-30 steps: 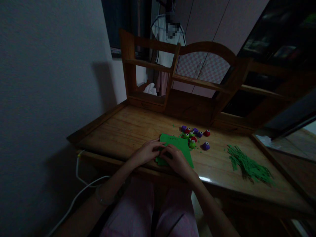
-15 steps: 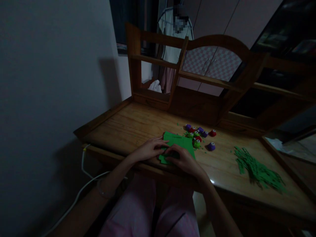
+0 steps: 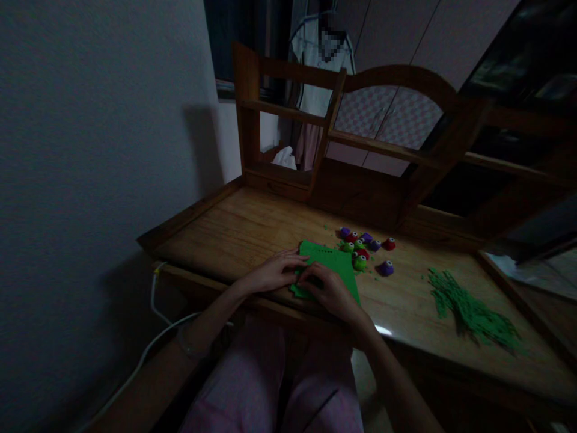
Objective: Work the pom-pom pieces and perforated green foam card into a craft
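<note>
A flat green sheet (image 3: 336, 264) with notched edges and a row of small holes near its far side lies at the desk's front edge. Across its left edge rests my left hand (image 3: 277, 272), fingers stretched out and lying flat. My right hand (image 3: 328, 288) is over the sheet's near part, thumb and fingertips pinched together close to my left fingertips. What is in that pinch is too small and dark to make out. Just beyond the sheet sit several small red, purple and green pieces with white eyes, among them a green one (image 3: 359, 263) near its right corner.
A heap of thin green cut-out strips (image 3: 473, 310) lies on the desk (image 3: 216, 234) to the right. One purple eyed piece (image 3: 386, 268) stands apart from the cluster. Green crumbs are scattered around. A wooden shelf frame (image 3: 374, 141) rises at the back; a white cable (image 3: 151, 349) hangs left.
My right fingertips have shifted slightly left and curled closer together over the sheet. My left hand stays on the sheet's left edge. The view has moved very slightly.
</note>
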The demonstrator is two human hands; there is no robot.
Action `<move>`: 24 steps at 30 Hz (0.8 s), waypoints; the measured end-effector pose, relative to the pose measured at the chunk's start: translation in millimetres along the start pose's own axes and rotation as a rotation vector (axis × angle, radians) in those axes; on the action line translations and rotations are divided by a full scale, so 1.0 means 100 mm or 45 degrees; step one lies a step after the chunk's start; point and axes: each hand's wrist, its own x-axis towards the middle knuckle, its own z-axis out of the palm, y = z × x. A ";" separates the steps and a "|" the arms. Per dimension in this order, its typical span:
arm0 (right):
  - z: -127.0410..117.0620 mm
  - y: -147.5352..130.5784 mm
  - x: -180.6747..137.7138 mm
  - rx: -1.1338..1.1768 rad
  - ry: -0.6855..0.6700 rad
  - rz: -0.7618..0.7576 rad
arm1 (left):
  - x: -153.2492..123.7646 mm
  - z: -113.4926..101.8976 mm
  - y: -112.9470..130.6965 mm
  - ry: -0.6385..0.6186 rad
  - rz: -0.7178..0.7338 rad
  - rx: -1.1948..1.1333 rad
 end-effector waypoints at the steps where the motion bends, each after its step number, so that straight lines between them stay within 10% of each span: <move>1: 0.00 0.01 0.00 0.005 -0.009 -0.003 | 0.00 0.00 0.00 -0.009 -0.006 -0.006; 24: -0.13 0.02 -0.02 0.028 -0.134 -0.054 | -0.05 -0.07 0.05 -0.183 -0.121 -0.014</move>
